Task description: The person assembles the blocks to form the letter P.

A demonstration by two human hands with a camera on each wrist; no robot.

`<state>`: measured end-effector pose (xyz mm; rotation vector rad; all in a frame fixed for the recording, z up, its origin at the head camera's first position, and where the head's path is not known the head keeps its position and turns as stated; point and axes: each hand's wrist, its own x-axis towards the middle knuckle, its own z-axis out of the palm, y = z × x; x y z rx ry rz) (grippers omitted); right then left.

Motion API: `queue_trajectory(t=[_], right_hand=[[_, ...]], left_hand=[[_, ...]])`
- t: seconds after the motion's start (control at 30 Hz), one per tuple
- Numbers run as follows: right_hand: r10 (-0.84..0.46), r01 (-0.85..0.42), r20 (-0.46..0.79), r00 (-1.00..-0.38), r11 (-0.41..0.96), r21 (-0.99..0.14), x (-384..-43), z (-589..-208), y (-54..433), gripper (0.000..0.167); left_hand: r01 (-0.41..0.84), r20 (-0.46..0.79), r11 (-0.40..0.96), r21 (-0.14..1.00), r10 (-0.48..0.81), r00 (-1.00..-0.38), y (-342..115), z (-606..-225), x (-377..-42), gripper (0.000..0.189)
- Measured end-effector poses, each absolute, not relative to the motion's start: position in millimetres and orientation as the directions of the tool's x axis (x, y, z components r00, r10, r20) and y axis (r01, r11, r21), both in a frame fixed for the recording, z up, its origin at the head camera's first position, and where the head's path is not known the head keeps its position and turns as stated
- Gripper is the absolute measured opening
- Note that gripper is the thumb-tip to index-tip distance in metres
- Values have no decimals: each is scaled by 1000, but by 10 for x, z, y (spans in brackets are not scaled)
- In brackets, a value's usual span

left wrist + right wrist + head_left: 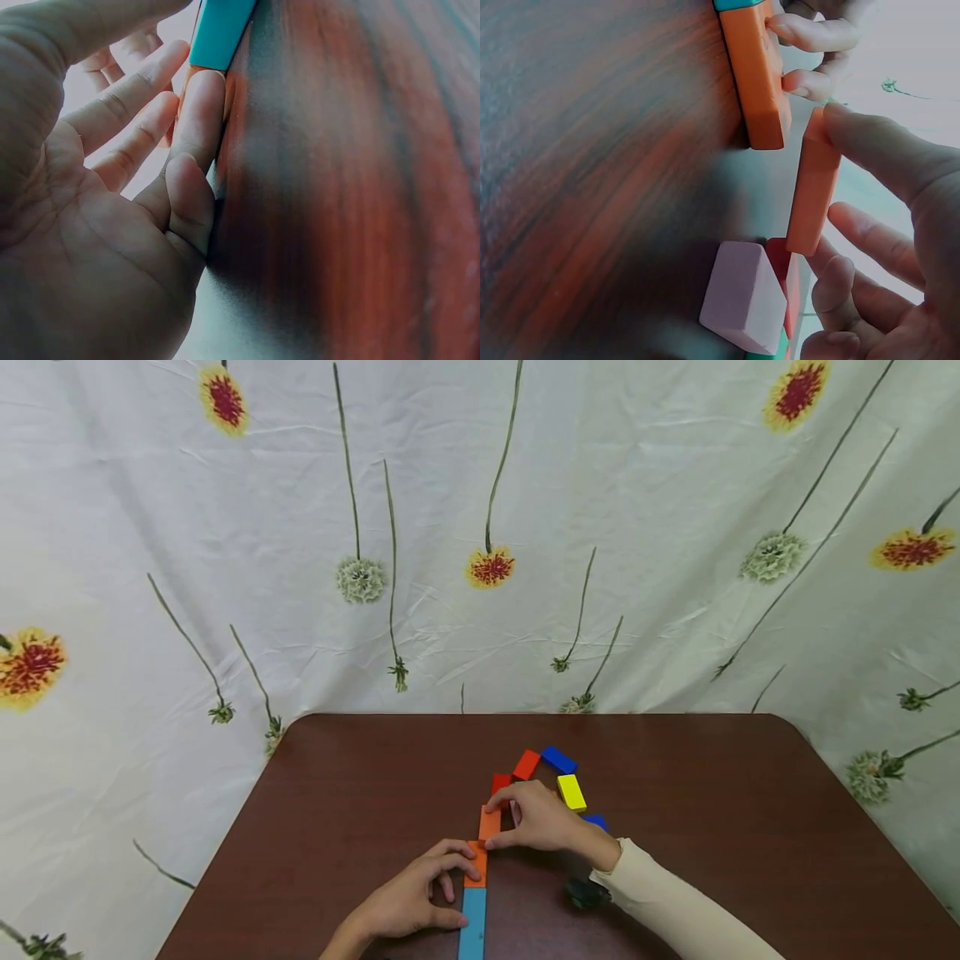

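Observation:
My right hand (542,820) pinches an orange block (490,823) by its ends, thumb at the near end and fingers at the far one. In the right wrist view that held block (814,187) looks raised off the table. A second orange block (755,82) lies flat, end to end with a light-blue block (472,925). Fingertips of my left hand (414,892) touch this second orange block, and the left thumb rests at the light-blue block's side. The left wrist view shows the left fingers nearly straight along the row.
Red blocks (527,765), a dark-blue block (559,759) and a yellow block (572,793) curve round at the far side. Another dark-blue block (596,821) sits partly behind my right wrist. A pink block (739,292) lies below the held one. Brown table (360,810); flowered cloth (450,635) behind.

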<state>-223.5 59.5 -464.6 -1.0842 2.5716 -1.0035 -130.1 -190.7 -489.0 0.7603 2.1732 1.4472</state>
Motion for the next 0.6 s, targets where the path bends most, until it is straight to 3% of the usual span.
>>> queue_trajectory(t=[0.6], right_hand=[[-669,-568,72,-740,563,-600,-2323,-4682,459,44]], left_hand=[[212,-48,319,924,646,-761,-1900,-4894,-1313,36]])
